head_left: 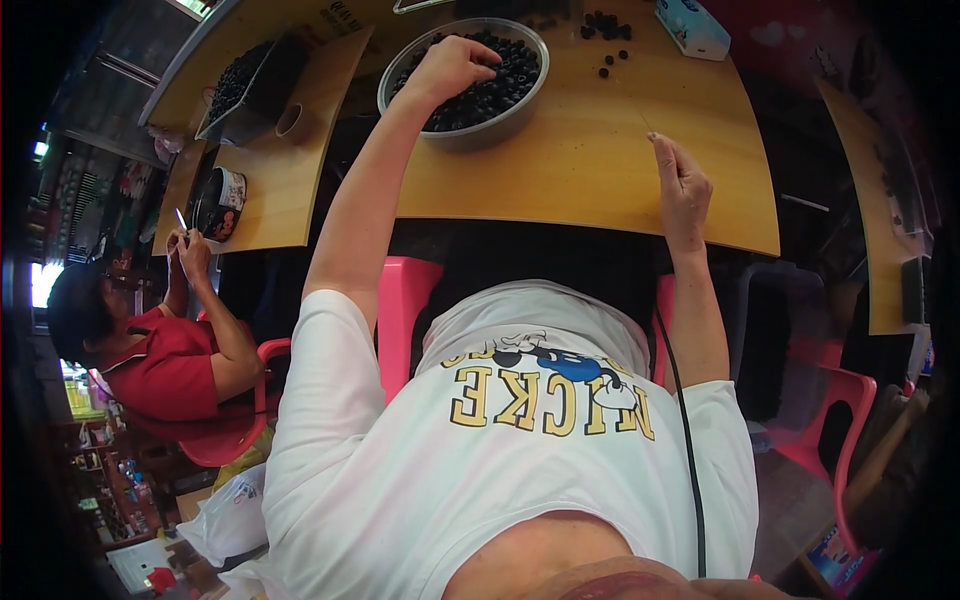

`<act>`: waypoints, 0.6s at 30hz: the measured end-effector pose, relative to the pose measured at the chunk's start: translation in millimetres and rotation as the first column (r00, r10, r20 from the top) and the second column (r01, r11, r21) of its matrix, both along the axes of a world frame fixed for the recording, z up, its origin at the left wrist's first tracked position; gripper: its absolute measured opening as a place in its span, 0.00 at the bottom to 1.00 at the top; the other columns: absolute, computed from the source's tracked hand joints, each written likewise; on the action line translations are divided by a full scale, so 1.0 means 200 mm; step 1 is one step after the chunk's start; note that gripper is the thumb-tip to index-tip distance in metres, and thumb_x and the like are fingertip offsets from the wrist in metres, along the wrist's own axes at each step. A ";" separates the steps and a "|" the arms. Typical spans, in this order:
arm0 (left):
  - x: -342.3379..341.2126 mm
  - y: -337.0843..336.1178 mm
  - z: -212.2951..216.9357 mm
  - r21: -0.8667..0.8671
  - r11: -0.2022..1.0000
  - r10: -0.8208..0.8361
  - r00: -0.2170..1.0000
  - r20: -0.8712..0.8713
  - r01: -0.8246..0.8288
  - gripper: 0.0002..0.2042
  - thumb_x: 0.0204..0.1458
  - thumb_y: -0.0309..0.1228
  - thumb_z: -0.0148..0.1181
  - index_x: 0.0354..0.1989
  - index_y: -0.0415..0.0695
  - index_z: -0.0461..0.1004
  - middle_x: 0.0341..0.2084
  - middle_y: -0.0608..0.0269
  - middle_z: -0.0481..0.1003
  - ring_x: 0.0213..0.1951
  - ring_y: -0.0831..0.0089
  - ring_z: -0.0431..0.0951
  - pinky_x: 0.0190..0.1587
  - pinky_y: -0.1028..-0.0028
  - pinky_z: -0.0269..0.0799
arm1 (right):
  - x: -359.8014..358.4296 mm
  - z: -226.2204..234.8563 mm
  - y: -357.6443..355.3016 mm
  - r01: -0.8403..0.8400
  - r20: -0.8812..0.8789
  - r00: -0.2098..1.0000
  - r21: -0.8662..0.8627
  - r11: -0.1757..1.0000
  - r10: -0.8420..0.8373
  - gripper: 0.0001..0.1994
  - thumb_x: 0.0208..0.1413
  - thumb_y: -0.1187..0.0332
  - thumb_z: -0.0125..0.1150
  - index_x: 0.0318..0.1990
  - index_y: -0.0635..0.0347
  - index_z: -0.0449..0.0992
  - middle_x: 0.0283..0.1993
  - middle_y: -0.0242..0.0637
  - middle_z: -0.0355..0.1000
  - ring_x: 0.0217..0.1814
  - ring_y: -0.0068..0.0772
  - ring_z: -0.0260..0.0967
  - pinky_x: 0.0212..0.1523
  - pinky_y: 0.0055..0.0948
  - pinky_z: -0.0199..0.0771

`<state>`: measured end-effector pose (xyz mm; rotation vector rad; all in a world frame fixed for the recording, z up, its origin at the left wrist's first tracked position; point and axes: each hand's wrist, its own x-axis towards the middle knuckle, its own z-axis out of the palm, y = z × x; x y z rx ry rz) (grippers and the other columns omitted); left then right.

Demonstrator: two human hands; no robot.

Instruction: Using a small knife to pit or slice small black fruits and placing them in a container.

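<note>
A clear round bowl (pixel 462 143) full of small black round pieces (pixel 512 90) stands at the far middle of the wooden table (pixel 570 170). Over the pieces, my left hand (pixel 455 70) reaches in with its fingers pinched together; whether a piece is between them is hidden. My right hand (pixel 683 190) is raised near the table's right front part, apart from the bowl. Its thumb and finger pinch a very thin, needle-like stick (pixel 647 122) that points up and left. The exact kind of the black pieces is too small to tell.
Several loose black pieces (pixel 606 25) lie right of the bowl, near a blue and white tissue pack (pixel 692 28). At left, a co-worker in a red shirt (pixel 180 365) holds a thin pale tool beside a second table (pixel 270 205) bearing a filled tub (pixel 262 95) and a dark bucket (pixel 222 203).
</note>
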<state>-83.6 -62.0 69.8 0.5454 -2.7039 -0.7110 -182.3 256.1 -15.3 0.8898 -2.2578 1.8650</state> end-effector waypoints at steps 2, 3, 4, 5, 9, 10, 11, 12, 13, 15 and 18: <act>-0.04 -0.03 -0.03 0.008 1.000 -0.018 0.994 0.107 0.018 0.13 0.42 0.32 0.67 0.38 0.48 0.82 0.34 0.57 0.80 0.38 0.67 0.79 0.46 0.70 0.72 | 0.00 0.01 0.00 0.007 0.005 1.000 0.002 1.000 -0.007 0.17 0.61 0.58 0.56 0.45 0.64 0.79 0.38 0.32 0.78 0.38 0.15 0.68 0.40 0.16 0.67; -0.04 -0.05 -0.03 0.088 0.996 -0.034 0.993 0.117 0.023 0.14 0.42 0.33 0.68 0.39 0.47 0.82 0.33 0.57 0.80 0.38 0.67 0.79 0.45 0.70 0.72 | 0.00 0.02 0.00 0.001 -0.002 1.000 0.013 1.000 -0.001 0.18 0.61 0.58 0.56 0.45 0.65 0.79 0.38 0.33 0.78 0.38 0.16 0.68 0.40 0.17 0.67; -0.05 -0.04 -0.03 0.087 0.996 -0.043 0.992 0.121 0.032 0.14 0.42 0.33 0.68 0.39 0.47 0.82 0.33 0.57 0.80 0.38 0.67 0.79 0.45 0.70 0.72 | 0.00 0.02 0.01 0.000 -0.004 1.000 0.026 1.000 0.000 0.18 0.61 0.57 0.56 0.45 0.65 0.78 0.38 0.34 0.78 0.39 0.17 0.69 0.40 0.17 0.67; -0.05 -0.02 -0.03 0.080 0.997 -0.009 0.995 0.098 0.002 0.14 0.42 0.34 0.68 0.39 0.47 0.82 0.33 0.57 0.80 0.38 0.67 0.79 0.45 0.70 0.72 | 0.00 0.02 0.01 0.008 -0.001 1.000 0.025 1.000 -0.008 0.18 0.61 0.57 0.56 0.45 0.65 0.78 0.38 0.34 0.78 0.39 0.17 0.69 0.40 0.17 0.67; -0.05 0.00 -0.05 0.090 0.996 -0.015 0.999 0.028 0.013 0.13 0.46 0.34 0.66 0.41 0.46 0.81 0.27 0.65 0.78 0.29 0.77 0.74 0.37 0.74 0.70 | 0.02 0.03 0.01 -0.006 -0.015 1.000 0.022 1.000 0.006 0.18 0.61 0.58 0.56 0.45 0.66 0.78 0.37 0.36 0.78 0.38 0.19 0.70 0.40 0.17 0.68; -0.05 0.01 -0.04 0.086 0.996 -0.018 1.000 0.020 0.016 0.13 0.46 0.34 0.66 0.41 0.46 0.81 0.27 0.65 0.78 0.29 0.77 0.74 0.37 0.74 0.70 | 0.01 0.03 0.01 -0.013 -0.021 1.000 0.017 1.000 0.013 0.18 0.60 0.58 0.57 0.44 0.66 0.78 0.37 0.37 0.78 0.38 0.19 0.70 0.40 0.18 0.68; -0.05 0.03 -0.04 0.117 0.993 -0.005 1.000 0.030 0.001 0.13 0.47 0.34 0.65 0.41 0.45 0.81 0.25 0.66 0.76 0.28 0.79 0.73 0.34 0.76 0.69 | 0.01 0.03 0.01 -0.010 -0.029 1.000 0.013 1.000 0.011 0.18 0.60 0.58 0.57 0.44 0.66 0.78 0.37 0.37 0.78 0.38 0.19 0.70 0.40 0.18 0.68; -0.05 0.04 -0.03 0.148 0.989 0.008 0.999 0.041 -0.014 0.13 0.48 0.34 0.65 0.42 0.44 0.80 0.23 0.68 0.75 0.27 0.80 0.71 0.31 0.77 0.68 | 0.02 0.01 0.01 -0.011 -0.052 0.999 0.006 1.000 0.011 0.17 0.61 0.59 0.56 0.44 0.66 0.79 0.35 0.34 0.77 0.37 0.19 0.69 0.39 0.17 0.68; -0.06 0.05 -0.01 0.409 0.910 0.045 0.997 0.070 -0.069 0.14 0.52 0.32 0.62 0.44 0.40 0.78 0.25 0.68 0.75 0.24 0.84 0.69 0.27 0.81 0.67 | 0.02 0.01 0.01 -0.008 -0.072 0.997 -0.001 1.000 0.008 0.16 0.61 0.60 0.56 0.44 0.65 0.79 0.32 0.32 0.76 0.35 0.18 0.69 0.38 0.16 0.67; -0.05 0.08 0.03 0.658 0.749 -0.027 0.996 -0.083 0.075 0.13 0.53 0.29 0.59 0.46 0.38 0.76 0.27 0.66 0.75 0.24 0.84 0.70 0.27 0.83 0.67 | 0.00 0.02 0.00 -0.085 0.064 0.994 -0.092 0.992 0.091 0.14 0.61 0.62 0.57 0.44 0.65 0.79 0.29 0.28 0.72 0.32 0.16 0.65 0.35 0.16 0.65; 0.02 0.33 0.14 0.885 0.377 -0.134 0.962 -0.239 0.272 0.13 0.57 0.25 0.54 0.48 0.35 0.73 0.31 0.64 0.76 0.24 0.85 0.70 0.26 0.86 0.68 | 0.05 0.10 0.03 -0.217 0.206 0.942 -0.234 0.948 0.266 0.12 0.59 0.67 0.59 0.46 0.63 0.78 0.25 0.21 0.63 0.27 0.14 0.58 0.29 0.15 0.58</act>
